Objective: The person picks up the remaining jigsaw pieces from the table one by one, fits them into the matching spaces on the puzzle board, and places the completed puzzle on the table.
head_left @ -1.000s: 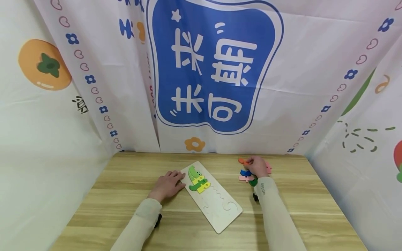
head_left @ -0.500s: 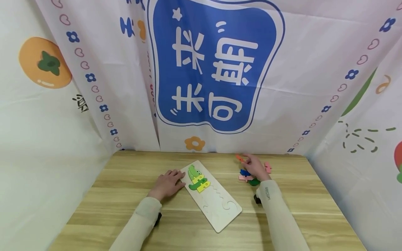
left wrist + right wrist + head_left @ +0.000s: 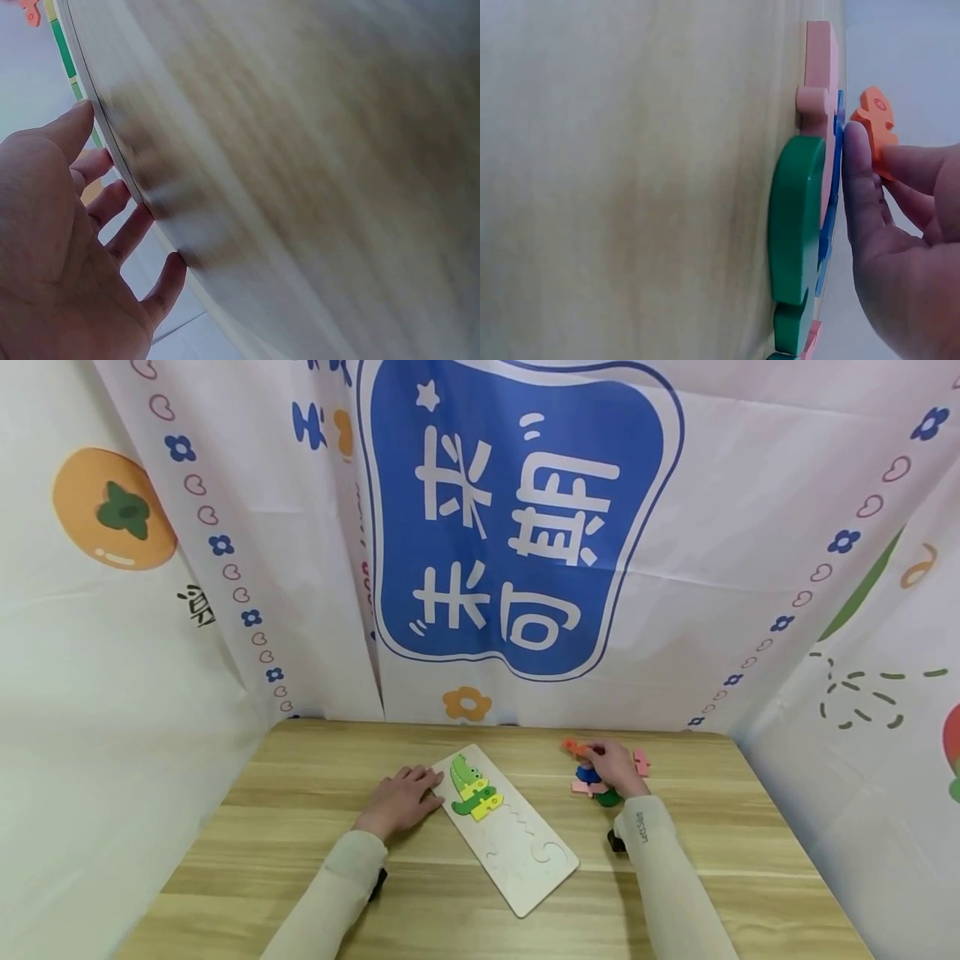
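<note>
My right hand [image 3: 617, 766] pinches an orange puzzle piece [image 3: 877, 120] between thumb and fingers, raised over the other pieces. Beneath and beside that hand lie a blue piece [image 3: 587, 774], a pink piece [image 3: 583, 787], a green piece [image 3: 798, 217] and another pink piece [image 3: 641, 762]. My left hand [image 3: 401, 802] rests on the table with its fingertips touching the upper left edge of a pale wooden puzzle board [image 3: 517, 877]. On the board's far end sits a crocodile [image 3: 474, 789] made of green and yellow pieces; engraved lines mark its nearer part.
The wooden table [image 3: 285, 860] ends at the back against a white printed curtain [image 3: 300, 610]. More printed cloth hangs at the left and right sides. A black wrist device [image 3: 616, 841] shows under the right sleeve.
The orange piece has been lifted and turned in my right hand, shifting slightly left before settling back a little. My left hand and the board hold their places.
</note>
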`<state>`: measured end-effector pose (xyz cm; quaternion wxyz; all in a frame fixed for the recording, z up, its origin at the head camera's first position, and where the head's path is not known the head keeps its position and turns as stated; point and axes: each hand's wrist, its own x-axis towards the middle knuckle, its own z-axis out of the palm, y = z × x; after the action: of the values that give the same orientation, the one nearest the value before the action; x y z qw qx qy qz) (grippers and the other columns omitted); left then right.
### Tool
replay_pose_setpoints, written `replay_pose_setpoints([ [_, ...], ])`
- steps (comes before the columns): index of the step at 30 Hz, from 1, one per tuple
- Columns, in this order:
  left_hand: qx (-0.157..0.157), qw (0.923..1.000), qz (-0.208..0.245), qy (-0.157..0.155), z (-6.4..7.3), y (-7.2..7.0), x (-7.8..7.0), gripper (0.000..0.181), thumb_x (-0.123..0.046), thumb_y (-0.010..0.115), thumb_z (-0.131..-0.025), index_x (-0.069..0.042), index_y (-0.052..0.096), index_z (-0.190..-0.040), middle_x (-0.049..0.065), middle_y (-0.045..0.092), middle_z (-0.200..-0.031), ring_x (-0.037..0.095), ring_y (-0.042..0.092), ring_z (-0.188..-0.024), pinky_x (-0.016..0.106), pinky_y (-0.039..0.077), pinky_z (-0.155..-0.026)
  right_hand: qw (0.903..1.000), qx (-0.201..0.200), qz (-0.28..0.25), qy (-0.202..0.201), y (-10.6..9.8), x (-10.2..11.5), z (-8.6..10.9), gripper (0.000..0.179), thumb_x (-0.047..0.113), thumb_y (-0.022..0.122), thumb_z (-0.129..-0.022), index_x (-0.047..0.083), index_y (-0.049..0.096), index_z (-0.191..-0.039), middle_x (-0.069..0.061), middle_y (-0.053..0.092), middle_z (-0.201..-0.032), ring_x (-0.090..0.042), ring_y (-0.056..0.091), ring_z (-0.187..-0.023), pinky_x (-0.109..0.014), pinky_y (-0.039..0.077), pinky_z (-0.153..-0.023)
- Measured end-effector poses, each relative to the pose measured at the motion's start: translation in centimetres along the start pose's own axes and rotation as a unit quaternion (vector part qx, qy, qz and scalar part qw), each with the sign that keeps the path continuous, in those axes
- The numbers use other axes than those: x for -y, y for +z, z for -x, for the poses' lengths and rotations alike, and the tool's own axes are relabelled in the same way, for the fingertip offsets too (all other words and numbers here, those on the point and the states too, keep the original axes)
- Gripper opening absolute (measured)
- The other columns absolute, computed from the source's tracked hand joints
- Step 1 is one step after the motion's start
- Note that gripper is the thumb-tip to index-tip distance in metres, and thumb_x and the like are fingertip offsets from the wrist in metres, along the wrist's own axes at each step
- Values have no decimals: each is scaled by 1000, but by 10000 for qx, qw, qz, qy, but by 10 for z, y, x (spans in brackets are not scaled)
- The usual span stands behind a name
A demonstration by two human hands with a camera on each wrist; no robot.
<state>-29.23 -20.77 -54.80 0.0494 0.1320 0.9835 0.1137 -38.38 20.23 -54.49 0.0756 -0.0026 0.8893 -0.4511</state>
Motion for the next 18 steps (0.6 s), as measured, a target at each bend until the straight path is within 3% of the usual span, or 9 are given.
replay_pose_setpoints([
  [8, -128, 9999, 19, 66, 0, 1, 2, 53, -45, 55, -106, -20, 53, -154, 10, 49, -157, 36, 42, -147, 64, 41, -109, 9977, -116, -665, -32, 0, 2, 1, 29, 22, 59, -107, 3, 69, -126, -17, 75, -104, -19, 69, -81, -31, 57, -67],
  [14, -107, 9999, 5, 76, 0, 3, 2, 54, -45, 54, -106, -21, 52, -154, 10, 48, -158, 37, 41, -147, 65, 40, -109, 9940, -333, -1046, 43, -1, 1, -1, 30, 23, 65, -104, 3, 70, -126, -19, 74, -115, -26, 72, -97, -31, 57, -80],
  [18, -98, 9999, -6, 96, -1, 3, 1, 54, -45, 54, -107, -20, 51, -155, 11, 48, -158, 37, 41, -147, 65, 41, -109, 9846, -388, -1700, 92, -3, 1, 0, 30, 21, 66, -103, 2, 68, -127, -19, 74, -118, -35, 69, -112, -43, 56, -95],
])
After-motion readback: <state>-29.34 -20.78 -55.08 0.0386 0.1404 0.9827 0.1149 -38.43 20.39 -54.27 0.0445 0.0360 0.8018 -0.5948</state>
